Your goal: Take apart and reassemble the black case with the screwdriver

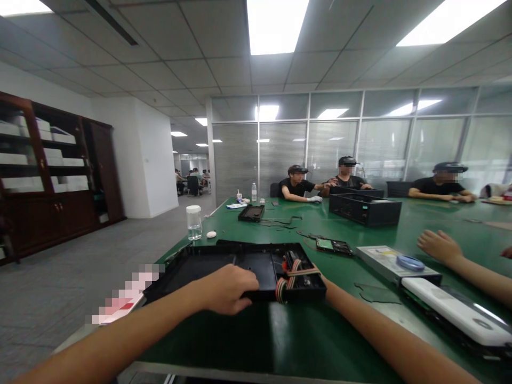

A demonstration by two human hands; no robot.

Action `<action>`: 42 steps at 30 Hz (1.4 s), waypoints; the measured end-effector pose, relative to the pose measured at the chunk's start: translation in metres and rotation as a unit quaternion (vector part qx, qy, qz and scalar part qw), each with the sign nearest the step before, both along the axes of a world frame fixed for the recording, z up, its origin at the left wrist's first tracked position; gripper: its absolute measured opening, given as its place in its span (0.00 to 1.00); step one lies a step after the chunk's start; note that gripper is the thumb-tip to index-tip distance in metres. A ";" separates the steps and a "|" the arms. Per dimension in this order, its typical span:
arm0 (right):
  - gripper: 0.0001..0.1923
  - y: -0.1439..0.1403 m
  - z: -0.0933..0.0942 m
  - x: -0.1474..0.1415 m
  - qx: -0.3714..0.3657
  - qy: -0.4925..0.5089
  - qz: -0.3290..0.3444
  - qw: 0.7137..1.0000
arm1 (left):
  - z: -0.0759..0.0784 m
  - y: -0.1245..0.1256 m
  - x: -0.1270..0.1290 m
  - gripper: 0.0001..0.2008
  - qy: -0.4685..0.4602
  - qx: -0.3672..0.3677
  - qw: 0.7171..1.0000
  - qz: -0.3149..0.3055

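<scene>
A shallow black plastic casing (264,266) lies in front of me near the table's front edge, its inner side facing up. Striped ribbon wires (295,272) loop over its right end. My left hand (231,288) is over the casing's front edge with its fingers curled closed; what is in them, if anything, is hidden. At the casing's right end is my right hand (325,282), gripping the side, with most of its fingers hidden behind the wall. To the left, a wide dark panel (190,266) adjoins the casing; I cannot tell whether they are one piece.
On the green table (248,336) stand a clear jar (194,224), a circuit board (334,245), a grey metal box (384,261) with blue tape (410,263), and a white device (452,309). Another person's hand (440,248) is at right. Seated co-workers are behind a black case (364,210).
</scene>
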State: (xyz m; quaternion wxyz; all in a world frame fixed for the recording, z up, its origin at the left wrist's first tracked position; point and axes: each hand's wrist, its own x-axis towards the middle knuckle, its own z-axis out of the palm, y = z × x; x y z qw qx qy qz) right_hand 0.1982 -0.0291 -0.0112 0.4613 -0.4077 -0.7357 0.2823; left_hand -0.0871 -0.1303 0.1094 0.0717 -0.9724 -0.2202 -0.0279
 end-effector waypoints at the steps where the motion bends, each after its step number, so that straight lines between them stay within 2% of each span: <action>1: 0.14 0.001 0.000 0.008 -0.012 -0.002 -0.007 1.000 | -0.006 -0.008 -0.001 0.07 0.006 -0.007 1.000 0.000; 2: 0.11 0.001 0.001 0.016 -0.011 -0.028 -0.021 0.999 | -0.013 -0.013 -0.002 0.07 0.012 -0.014 1.000 0.002; 4: 0.08 0.003 0.001 0.034 0.022 -0.149 -0.072 0.986 | -0.022 -0.019 -0.004 0.07 0.020 -0.024 0.999 0.006; 5: 0.08 0.004 0.001 0.043 0.038 -0.219 -0.104 0.969 | -0.026 -0.020 -0.005 0.06 0.024 -0.029 0.999 0.008; 7: 0.09 0.010 0.000 0.059 0.061 -0.350 -0.171 0.919 | -0.033 -0.018 -0.004 0.06 0.031 -0.039 0.999 0.012; 8: 0.10 0.014 0.000 0.067 0.063 -0.388 -0.201 0.897 | -0.037 -0.016 -0.003 0.06 0.037 -0.043 0.998 0.011; 9: 0.11 0.018 -0.001 0.073 0.056 -0.396 -0.227 0.888 | -0.040 -0.014 -0.002 0.06 0.043 -0.046 0.998 0.009; 10: 0.13 0.021 -0.002 0.078 0.046 -0.385 -0.248 0.887 | -0.044 -0.012 -0.002 0.07 0.051 -0.047 0.998 0.007; 12: 0.17 0.027 -0.005 0.083 0.019 -0.332 -0.263 0.906 | -0.051 -0.005 0.000 0.08 0.073 -0.049 0.996 0.015; 15: 0.23 0.027 -0.010 0.074 -0.027 -0.243 -0.191 0.951 | -0.053 0.013 0.003 0.12 0.113 -0.099 0.987 0.063; 18: 0.23 0.019 -0.014 0.052 -0.024 -0.225 -0.124 0.966 | -0.049 0.047 0.007 0.22 0.102 -0.155 0.978 0.095; 19: 0.22 0.016 -0.015 0.045 -0.008 -0.234 -0.119 0.965 | -0.048 0.062 0.009 0.23 0.071 -0.138 0.983 0.101; 21: 0.21 0.010 -0.015 0.032 0.020 -0.257 -0.121 0.958 | -0.052 0.093 0.012 0.23 -0.011 -0.035 0.993 0.111; 23: 0.21 0.006 -0.013 0.025 0.028 -0.277 -0.129 0.952 | -0.061 0.122 0.014 0.21 -0.027 0.035 0.990 0.132; 25: 0.21 0.004 -0.012 0.022 0.022 -0.292 -0.143 0.945 | -0.073 0.142 0.014 0.14 0.007 0.037 0.991 0.131; 27: 0.20 0.004 -0.011 0.021 0.015 -0.307 -0.156 0.939 | -0.082 0.153 0.012 0.10 0.030 0.034 0.992 0.115; 30: 0.20 0.005 -0.012 0.019 0.010 -0.319 -0.163 0.934 | -0.086 0.150 0.008 0.08 0.042 0.041 0.992 0.110; 34: 0.21 0.004 -0.013 0.014 0.021 -0.316 -0.152 0.936 | -0.075 0.130 0.011 0.08 0.068 0.054 0.991 0.105; 37: 0.22 0.002 -0.014 0.013 0.020 -0.310 -0.142 0.940 | -0.071 0.115 0.024 0.10 0.037 0.115 0.992 0.015; 39: 0.22 0.002 -0.015 0.013 0.021 -0.309 -0.136 0.941 | -0.074 0.109 0.034 0.04 0.039 0.147 0.987 -0.044; 40: 0.22 0.002 -0.015 0.013 0.022 -0.310 -0.135 0.941 | -0.078 0.108 0.039 0.02 0.047 0.158 0.984 -0.062; 42: 0.22 0.003 -0.016 0.014 0.025 -0.310 -0.135 0.941 | -0.085 0.108 0.045 0.05 0.054 0.183 0.979 -0.078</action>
